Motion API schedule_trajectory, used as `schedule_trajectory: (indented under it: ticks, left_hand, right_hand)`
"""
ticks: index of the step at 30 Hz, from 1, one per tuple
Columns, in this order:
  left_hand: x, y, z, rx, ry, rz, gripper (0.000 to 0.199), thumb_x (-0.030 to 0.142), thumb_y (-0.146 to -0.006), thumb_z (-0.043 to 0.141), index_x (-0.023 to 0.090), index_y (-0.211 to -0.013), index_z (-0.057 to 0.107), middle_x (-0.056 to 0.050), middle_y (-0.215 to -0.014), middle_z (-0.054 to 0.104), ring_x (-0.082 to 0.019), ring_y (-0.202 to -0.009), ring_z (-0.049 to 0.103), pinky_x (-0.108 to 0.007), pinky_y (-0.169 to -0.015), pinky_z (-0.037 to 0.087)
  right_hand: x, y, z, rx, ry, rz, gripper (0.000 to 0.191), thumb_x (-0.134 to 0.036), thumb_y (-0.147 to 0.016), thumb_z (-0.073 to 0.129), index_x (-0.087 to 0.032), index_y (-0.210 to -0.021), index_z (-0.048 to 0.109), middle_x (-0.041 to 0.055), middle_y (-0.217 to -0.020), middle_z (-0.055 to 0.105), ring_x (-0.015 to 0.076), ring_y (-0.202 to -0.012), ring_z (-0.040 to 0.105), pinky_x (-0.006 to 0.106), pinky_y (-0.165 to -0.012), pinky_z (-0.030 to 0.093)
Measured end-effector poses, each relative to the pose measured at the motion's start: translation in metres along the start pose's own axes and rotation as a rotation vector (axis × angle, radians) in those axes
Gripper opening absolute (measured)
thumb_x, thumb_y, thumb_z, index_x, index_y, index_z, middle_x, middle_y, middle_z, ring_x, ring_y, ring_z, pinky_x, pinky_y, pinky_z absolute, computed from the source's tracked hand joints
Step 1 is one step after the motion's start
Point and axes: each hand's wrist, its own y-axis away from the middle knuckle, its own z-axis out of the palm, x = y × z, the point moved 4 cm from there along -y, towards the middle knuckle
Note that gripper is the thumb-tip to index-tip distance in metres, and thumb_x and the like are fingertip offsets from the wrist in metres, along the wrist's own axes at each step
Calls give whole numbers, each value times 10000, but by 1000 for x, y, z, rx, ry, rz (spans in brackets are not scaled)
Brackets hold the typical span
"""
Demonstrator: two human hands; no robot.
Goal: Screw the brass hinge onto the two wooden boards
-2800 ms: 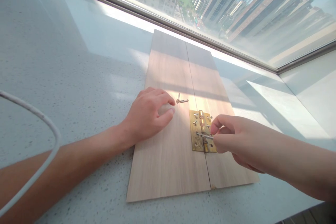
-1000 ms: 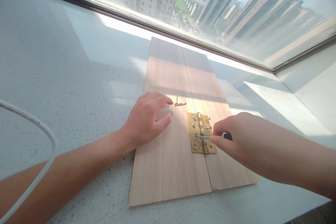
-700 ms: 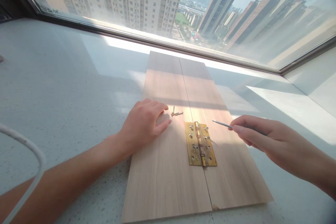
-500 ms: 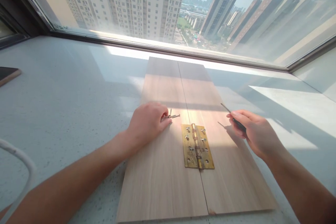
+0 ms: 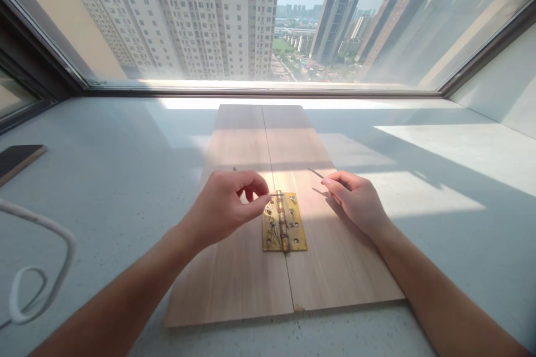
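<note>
A brass hinge (image 5: 295, 217) lies flat across the seam between two pale wooden boards (image 5: 234, 279), with screws standing in several of its holes. My left hand (image 5: 228, 198) pinches a thin screw (image 5: 277, 194) between thumb and forefinger, just over the hinge's top edge. Closed around a screwdriver (image 5: 316, 172), my right hand (image 5: 355, 198) hovers over the right board, its thin shaft pointing up and left. The screwdriver's handle is mostly hidden in my fingers. Behind my left hand, the tip of a small metal piece (image 5: 235, 168) shows on the left board.
The boards rest on a pale speckled sill (image 5: 125, 178) below a large window (image 5: 234, 28). At the left lie a dark flat object (image 5: 20, 159), possibly a phone, and a looped white cable (image 5: 62, 240). Shadows cross the sill.
My left hand has lifted from the screws on the left board and moved toward the hinge with one screw. My right hand still holds the screwdriver, nearer the hinge. The camera view has shifted.
</note>
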Motion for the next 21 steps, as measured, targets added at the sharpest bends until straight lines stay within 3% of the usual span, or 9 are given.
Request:
schedule_trajectory:
  ticks: [4, 8, 15, 21]
  left_hand:
    - [23, -2, 27, -86, -32, 121, 105, 96, -758, 612, 180, -722, 664, 18, -700, 688, -120, -655, 573, -248, -614, 434]
    - [28, -3, 43, -109, -164, 230, 107, 90, -766, 619, 176, -726, 669, -10, -698, 686, -167, -714, 580, -288, -652, 439]
    - [24, -1, 56, -154, -283, 337, 117, 140, -834, 597, 184, -755, 671, -12, -733, 691, -187, -774, 536, -327, -721, 421]
    - [20, -4, 61, -157, -248, 373, 123, 165, -854, 587, 184, -755, 657, -11, -734, 688, -178, -767, 525, -326, -729, 416]
  right_hand:
    - [0, 1, 1, -8, 4, -38, 284, -427, -837, 552, -180, -719, 629, -20, -577, 561, 136, -540, 477, 287, -572, 352]
    - [0, 0, 3, -1, 8, -66, 267, -401, -833, 539, -183, -701, 620, -12, -614, 593, 147, -589, 511, 283, -592, 363]
    - [1, -3, 5, 19, 34, -87, 275, -405, -821, 540, -180, -691, 629, 5, -668, 623, 163, -651, 536, 293, -640, 376]
    - [0, -2, 7, 25, 30, -71, 279, -410, -828, 528, -185, -683, 607, 9, -646, 614, 166, -630, 527, 295, -617, 380]
